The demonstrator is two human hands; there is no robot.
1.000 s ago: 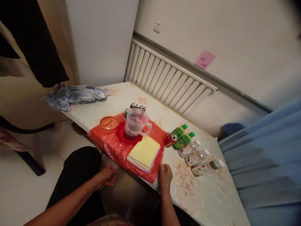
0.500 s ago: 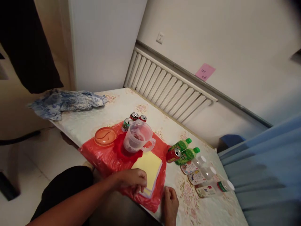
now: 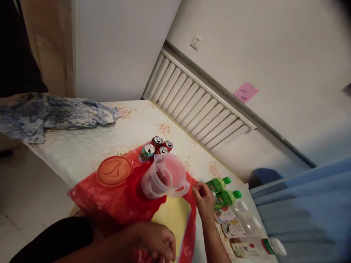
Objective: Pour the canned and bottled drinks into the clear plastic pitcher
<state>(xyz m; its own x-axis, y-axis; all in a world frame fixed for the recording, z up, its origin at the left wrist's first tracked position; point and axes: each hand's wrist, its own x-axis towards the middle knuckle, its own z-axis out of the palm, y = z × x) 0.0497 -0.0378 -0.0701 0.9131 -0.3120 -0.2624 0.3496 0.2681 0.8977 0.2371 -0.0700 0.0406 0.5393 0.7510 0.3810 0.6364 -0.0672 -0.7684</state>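
A clear plastic measuring jug with a dark liquid or residue inside stands on a red scalloped mat. To its right is my right hand, just beyond the jug's handle, with bent fingers and a gap by the thumb. It covers most of a can beside the green-capped bottles; I cannot tell whether they touch. My left hand hovers over or rests on a yellow pad, its fingers curled in and nothing visible in them. An orange round lid lies left of the jug.
Several drink cans stand behind the jug. Clear bottles with white caps line the table's right side. Under the mat and pad spreads a red plastic sheet. A blue patterned cloth lies at far left; a radiator borders the back.
My right hand has moved forward from the table's near edge to the can by the green-capped bottles. My left hand stays curled near the pad. The view has shifted closer.
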